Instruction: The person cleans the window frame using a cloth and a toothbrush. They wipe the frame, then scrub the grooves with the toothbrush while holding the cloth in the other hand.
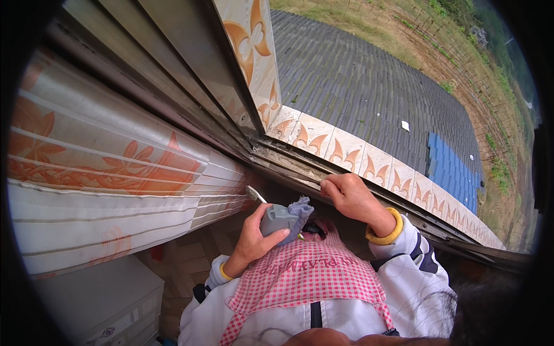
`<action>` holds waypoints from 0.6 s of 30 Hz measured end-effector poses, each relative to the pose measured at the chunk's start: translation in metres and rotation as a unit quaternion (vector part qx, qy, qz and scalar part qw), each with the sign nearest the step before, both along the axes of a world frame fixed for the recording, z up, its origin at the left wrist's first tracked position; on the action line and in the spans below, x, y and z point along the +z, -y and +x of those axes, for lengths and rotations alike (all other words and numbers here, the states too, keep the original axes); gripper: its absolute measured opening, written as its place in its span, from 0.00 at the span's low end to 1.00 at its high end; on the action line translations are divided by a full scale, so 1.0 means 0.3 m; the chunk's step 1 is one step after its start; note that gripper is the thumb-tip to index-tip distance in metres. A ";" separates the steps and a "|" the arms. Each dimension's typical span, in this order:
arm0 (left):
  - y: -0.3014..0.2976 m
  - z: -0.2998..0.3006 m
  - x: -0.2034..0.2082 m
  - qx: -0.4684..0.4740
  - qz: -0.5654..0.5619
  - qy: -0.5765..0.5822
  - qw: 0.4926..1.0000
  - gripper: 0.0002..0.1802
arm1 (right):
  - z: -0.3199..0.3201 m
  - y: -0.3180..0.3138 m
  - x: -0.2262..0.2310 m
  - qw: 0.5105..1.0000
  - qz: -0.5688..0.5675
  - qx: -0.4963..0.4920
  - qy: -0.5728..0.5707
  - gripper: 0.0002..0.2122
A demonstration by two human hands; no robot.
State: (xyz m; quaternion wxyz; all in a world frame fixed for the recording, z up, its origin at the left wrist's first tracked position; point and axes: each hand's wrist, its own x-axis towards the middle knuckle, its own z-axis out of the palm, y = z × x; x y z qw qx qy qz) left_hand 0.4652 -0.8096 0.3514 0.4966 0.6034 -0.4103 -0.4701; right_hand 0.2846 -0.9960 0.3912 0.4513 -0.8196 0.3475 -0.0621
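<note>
My left hand (249, 241) is closed around a small grey plastic piece (278, 219), its exact kind unclear, with the thumb across its front. Bunched against that piece is a blue-grey cloth (300, 209). A toothbrush-like brush (254, 194) pokes out past the fingers, its pale bristle end toward the window; most of its handle is hidden. Over the window's lower track (300, 165), my right hand (350, 198) has its fingers curled and pinched together at the inner edge. Whatever lies between those fingertips is too small to make out. The track looks dirty.
Sliding window panes (173, 63) stand at the left, beside a patterned curtain (115, 167). Beyond the patterned tile sill (369, 161) lies a grey tiled roof (358, 75) with a blue patch (450, 170). A white box (109, 294) sits at lower left.
</note>
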 end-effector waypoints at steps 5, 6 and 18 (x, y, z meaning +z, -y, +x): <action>-0.005 0.005 0.001 0.003 0.008 0.009 1.000 0.24 | 0.124 -0.051 -0.125 0.998 -0.024 -0.021 0.048 0.15; -0.004 0.004 0.000 0.008 0.007 0.007 1.000 0.24 | 0.133 -0.057 -0.138 0.997 -0.019 -0.022 0.070 0.15; 0.021 -0.015 0.003 -0.007 0.006 -0.006 1.000 0.24 | -0.026 0.009 -0.076 0.951 0.225 -0.113 0.179 0.18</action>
